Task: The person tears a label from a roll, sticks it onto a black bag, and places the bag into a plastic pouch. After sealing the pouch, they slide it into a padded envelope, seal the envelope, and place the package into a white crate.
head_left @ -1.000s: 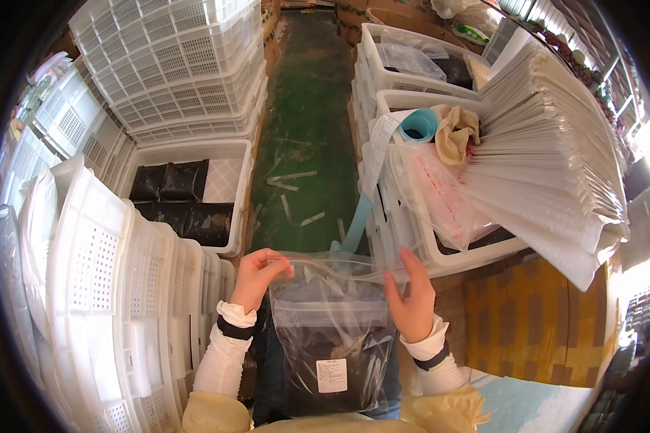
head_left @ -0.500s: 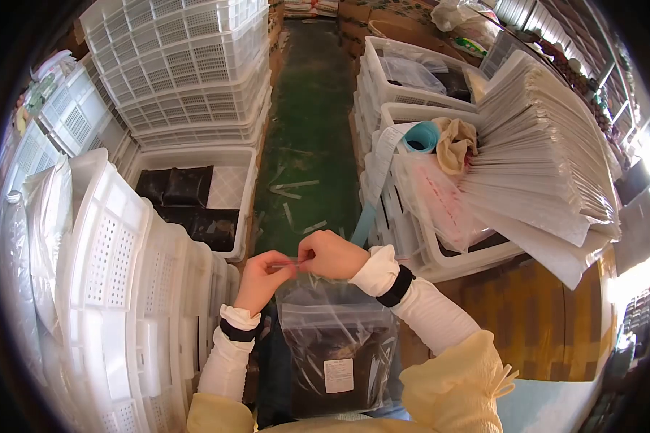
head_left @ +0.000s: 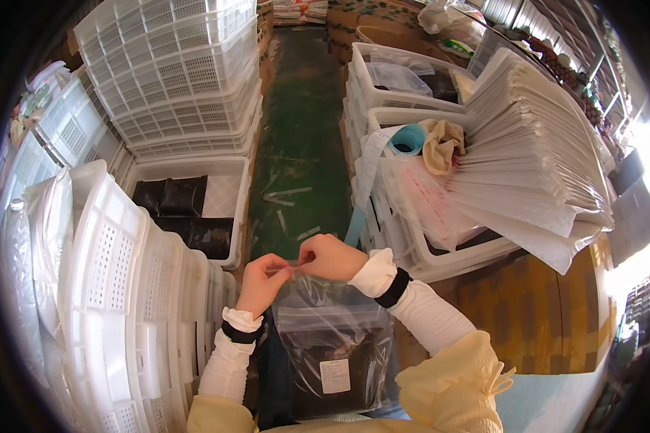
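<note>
A clear zip bag (head_left: 343, 317) lies right in front of me, with a dark brown block-like content and a white printed label (head_left: 335, 376) on its face. Just above the bag's top end, my left hand (head_left: 261, 282) pinches a thin, pale strip (head_left: 295, 265) between thumb and fingertips. My right hand (head_left: 331, 257) is curled closed at the other end of the strip, its fingertips a short way from the left ones. Loose clear plastic at the bag's top reaches up close under the right hand.
White crates (head_left: 108, 260) are stacked on the left; one (head_left: 243, 209) holds dark packages (head_left: 183, 196). On the right, crates (head_left: 477, 258) carry a fanned pile of white sheets (head_left: 534, 144), a blue tape roll (head_left: 407, 139) and a beige cloth (head_left: 442, 146). Pale strips (head_left: 289, 193) litter the green floor.
The view has shifted slightly, so the crates appear a little farther left. Both hands stay pinched close together above the bag, with the gap between them barely different.
</note>
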Demonstrator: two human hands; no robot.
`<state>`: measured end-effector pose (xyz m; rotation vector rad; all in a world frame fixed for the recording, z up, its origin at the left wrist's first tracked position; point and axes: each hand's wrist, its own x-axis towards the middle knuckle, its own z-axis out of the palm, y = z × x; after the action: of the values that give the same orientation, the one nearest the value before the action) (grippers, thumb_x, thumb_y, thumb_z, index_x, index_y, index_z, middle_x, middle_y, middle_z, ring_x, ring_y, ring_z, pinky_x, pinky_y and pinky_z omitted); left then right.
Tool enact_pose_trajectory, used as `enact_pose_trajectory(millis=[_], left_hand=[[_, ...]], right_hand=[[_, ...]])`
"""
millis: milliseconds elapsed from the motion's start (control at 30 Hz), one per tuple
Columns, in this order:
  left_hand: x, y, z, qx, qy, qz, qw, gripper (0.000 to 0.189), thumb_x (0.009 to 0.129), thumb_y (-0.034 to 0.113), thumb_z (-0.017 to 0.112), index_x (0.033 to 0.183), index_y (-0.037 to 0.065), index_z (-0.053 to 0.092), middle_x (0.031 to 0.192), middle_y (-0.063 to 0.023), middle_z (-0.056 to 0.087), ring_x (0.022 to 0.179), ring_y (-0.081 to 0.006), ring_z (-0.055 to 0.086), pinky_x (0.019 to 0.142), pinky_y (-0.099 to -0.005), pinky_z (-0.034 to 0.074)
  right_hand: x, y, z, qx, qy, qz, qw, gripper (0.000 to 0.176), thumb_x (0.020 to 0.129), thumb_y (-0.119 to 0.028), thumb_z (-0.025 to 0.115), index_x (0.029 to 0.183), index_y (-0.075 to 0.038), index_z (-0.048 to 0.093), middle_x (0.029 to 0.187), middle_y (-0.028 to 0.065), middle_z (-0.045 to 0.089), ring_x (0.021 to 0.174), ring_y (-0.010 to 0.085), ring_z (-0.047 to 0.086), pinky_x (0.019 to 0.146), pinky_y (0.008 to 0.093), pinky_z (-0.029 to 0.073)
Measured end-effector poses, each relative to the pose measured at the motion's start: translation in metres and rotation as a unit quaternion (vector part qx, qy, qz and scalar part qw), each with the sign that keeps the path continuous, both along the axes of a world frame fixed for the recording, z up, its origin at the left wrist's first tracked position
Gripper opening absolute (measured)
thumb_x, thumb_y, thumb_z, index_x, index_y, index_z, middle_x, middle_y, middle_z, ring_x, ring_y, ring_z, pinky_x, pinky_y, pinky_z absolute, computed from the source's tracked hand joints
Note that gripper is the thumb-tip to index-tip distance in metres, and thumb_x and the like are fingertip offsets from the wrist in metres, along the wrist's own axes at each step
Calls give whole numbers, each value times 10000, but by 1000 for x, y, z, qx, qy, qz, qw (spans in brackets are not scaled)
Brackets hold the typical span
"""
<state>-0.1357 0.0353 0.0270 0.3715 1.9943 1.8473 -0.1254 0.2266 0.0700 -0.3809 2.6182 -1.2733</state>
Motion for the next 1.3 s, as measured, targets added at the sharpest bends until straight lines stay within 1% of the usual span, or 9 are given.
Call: enact_pose_trajectory(millis=[100,300,500,600,700,900,1000,1100,1300], left_hand=[[-1,0,-2,-6,33,-3,999,102,782,41,651,849,-31,622,818,-71,666,770,-117,628,699,-246,492],[-3,5,6,-51,65,-27,996,123,782,48,661,861,-40,626,807,-81,665,801,-132,635,738,-262,499],[-7,4,-2,-135,202,-23,970,164,746,97,705,881,19,655,804,-131,652,763,-231,643,715,-324,508],[-4,4,10,-169,201,-15,965,148,729,141,711,852,69,668,800,-99,646,757,-246,612,730,-348,466],[5,15,35,-285,383,-44,878,85,731,129,699,784,76,659,770,-35,639,759,-208,575,750,-336,391],[5,29,28,-293,450,-45,842,48,714,117,669,709,101,623,724,2,607,762,-203,547,749,-362,347],[10,35,32,-300,514,-50,802,45,712,98,660,717,97,615,716,-10,596,757,-206,546,736,-352,348],[8,40,25,-303,527,-77,790,58,709,91,659,736,95,608,718,-24,584,753,-211,545,727,-344,349],[11,41,40,-263,473,-88,836,61,738,76,637,766,71,584,739,-56,572,768,-240,540,714,-349,361]], right_hand=[[3,7,-3,20,-2,14,1000,181,722,-141,665,793,24,642,707,154,642,673,251,636,627,328,489],[8,8,-10,18,23,18,999,163,749,-120,625,821,26,624,757,172,646,699,278,641,637,340,490],[17,14,-14,56,68,13,996,144,739,-100,608,802,30,619,737,185,630,701,309,632,631,352,489],[21,22,-9,-2,45,1,999,118,721,-85,589,750,23,627,741,197,631,724,357,621,656,394,493],[22,19,-15,10,65,-19,998,103,705,-69,590,738,20,629,722,192,630,705,352,623,648,389,493],[26,23,-8,-15,55,-55,997,101,696,-81,611,731,13,627,724,198,624,707,347,624,646,397,492],[31,21,-15,43,125,-55,990,108,704,-92,624,722,15,620,716,195,619,707,357,616,650,411,487],[34,22,-19,20,139,-56,988,101,707,-82,621,715,18,610,713,192,614,705,368,607,650,424,482],[42,30,-16,39,148,-69,986,104,705,-72,629,728,22,592,749,187,608,749,365,599,675,418,475]])
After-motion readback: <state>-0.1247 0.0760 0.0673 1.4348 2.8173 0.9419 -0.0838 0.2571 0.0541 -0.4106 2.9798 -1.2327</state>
